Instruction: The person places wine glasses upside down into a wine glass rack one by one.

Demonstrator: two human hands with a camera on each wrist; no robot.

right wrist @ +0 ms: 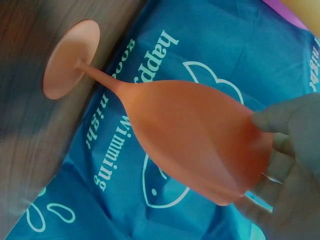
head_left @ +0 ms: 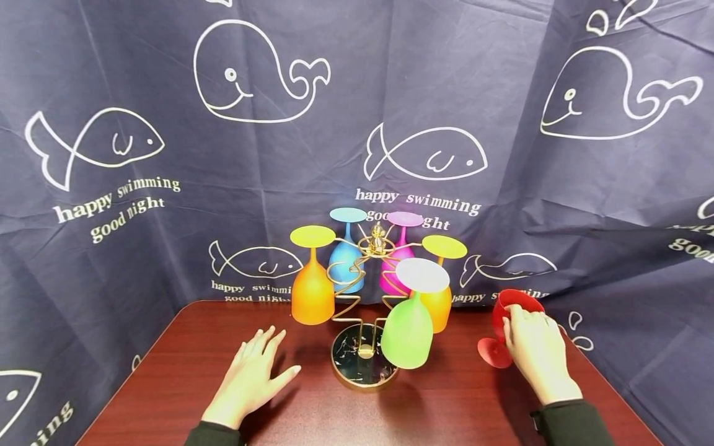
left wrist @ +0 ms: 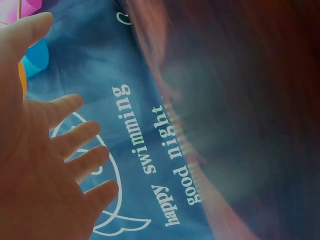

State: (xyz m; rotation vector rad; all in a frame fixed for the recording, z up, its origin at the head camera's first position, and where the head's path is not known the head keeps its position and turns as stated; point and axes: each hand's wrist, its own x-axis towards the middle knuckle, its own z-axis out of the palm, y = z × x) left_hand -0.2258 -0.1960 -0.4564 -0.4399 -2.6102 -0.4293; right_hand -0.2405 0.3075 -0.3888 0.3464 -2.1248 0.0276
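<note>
At the right of the table my right hand (head_left: 535, 341) pinches a red wine glass (head_left: 496, 353) near its rim, thumb on one side and fingers on the other. The glass is bowl up and slightly tilted; in the right wrist view its bowl (right wrist: 185, 135) looks orange-red, with the round foot at upper left. My left hand (head_left: 251, 375) is spread flat over the table's left part and holds nothing. Between the hands stands a gold wire glass rack (head_left: 365, 353) on a round black base. Nearest on it hangs a green glass (head_left: 408, 331), upside down.
Other upside-down glasses hang on the rack: an orange one (head_left: 313, 294) at left, another orange one (head_left: 437, 303) at right, a blue one (head_left: 346, 263) and a magenta one (head_left: 393, 269) behind. A dark blue printed cloth (head_left: 334, 161) rises behind the reddish-brown table (head_left: 184, 347).
</note>
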